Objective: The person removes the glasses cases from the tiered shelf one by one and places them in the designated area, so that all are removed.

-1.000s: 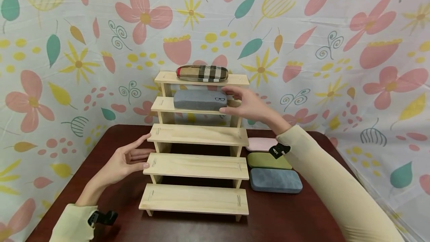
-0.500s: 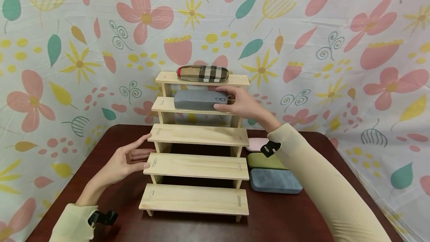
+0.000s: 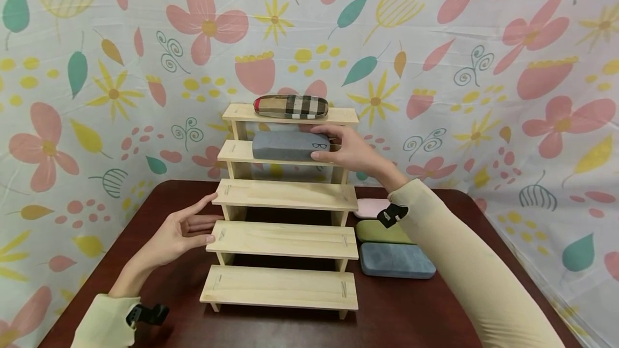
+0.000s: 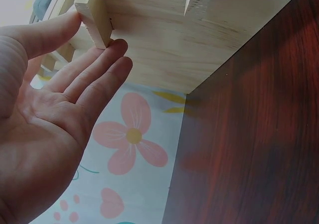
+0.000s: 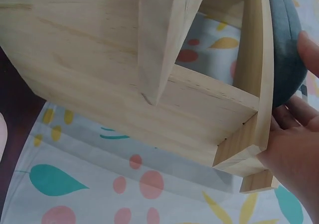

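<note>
Flowered fabric (image 3: 159, 9) is hung behind a dark red-brown table (image 3: 411, 316), on which a five-tier wooden rack (image 3: 280, 286) is stood; its top tier is occupied by a checked case (image 3: 292, 106), and on the tier just below, a grey-blue case (image 3: 285, 146), marked near its right end with outlined spectacles, is lodged lengthwise; the placing of the grey-blue case on that second tier is judged to be the step in hand; by the next move, a slight squaring-up along the narrow board would be called for, then a clean release of thumb and fingers, lest the case be dragged toward the edge.

The right end of the grey-blue case is pinched by the right hand (image 3: 355, 149), the thumb being set at its front and the fingers behind; its left end is left unheld; whether its whole underside is borne by the board cannot be told. Well apart from the case, lower and to its left, the left hand (image 3: 169, 235) is spread loosely, its fingers nearly straight; the left ends of the middle tiers are touched by fingertip and thumb, the rack apparently being steadied; no case is held there. To the rack's right, beneath the right forearm, a pink case (image 3: 369, 208), a green case (image 3: 382, 231) and a blue case (image 3: 397, 260) are lined up on the table.
</note>
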Tool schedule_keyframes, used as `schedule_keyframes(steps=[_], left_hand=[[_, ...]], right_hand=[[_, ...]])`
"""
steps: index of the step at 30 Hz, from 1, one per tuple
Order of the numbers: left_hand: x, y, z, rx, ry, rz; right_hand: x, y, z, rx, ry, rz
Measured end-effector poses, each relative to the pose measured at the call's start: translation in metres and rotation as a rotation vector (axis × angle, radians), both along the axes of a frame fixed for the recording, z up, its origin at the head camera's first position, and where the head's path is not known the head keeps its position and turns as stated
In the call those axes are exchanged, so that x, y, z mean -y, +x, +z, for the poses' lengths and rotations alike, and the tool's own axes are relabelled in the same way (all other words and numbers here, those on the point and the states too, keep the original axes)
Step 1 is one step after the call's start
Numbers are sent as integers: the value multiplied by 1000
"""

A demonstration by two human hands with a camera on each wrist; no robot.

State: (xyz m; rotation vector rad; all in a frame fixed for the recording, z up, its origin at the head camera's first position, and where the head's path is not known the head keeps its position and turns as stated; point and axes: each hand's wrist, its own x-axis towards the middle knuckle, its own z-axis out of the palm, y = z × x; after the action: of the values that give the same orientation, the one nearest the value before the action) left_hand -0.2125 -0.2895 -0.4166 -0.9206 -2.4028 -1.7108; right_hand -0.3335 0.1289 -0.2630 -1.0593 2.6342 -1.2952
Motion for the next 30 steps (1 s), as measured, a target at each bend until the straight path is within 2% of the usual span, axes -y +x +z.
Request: schedule_keyframes(steps=[9, 19, 30], left_hand=[[0, 0, 0, -4, 6, -1], [0, 0, -1, -11, 9, -1], [0, -1, -1, 3, 6, 4]], right_hand=[[1, -2, 1, 45, 5, -10], [5, -4, 1, 37, 34, -36], [1, -3, 1, 56, 21, -17]])
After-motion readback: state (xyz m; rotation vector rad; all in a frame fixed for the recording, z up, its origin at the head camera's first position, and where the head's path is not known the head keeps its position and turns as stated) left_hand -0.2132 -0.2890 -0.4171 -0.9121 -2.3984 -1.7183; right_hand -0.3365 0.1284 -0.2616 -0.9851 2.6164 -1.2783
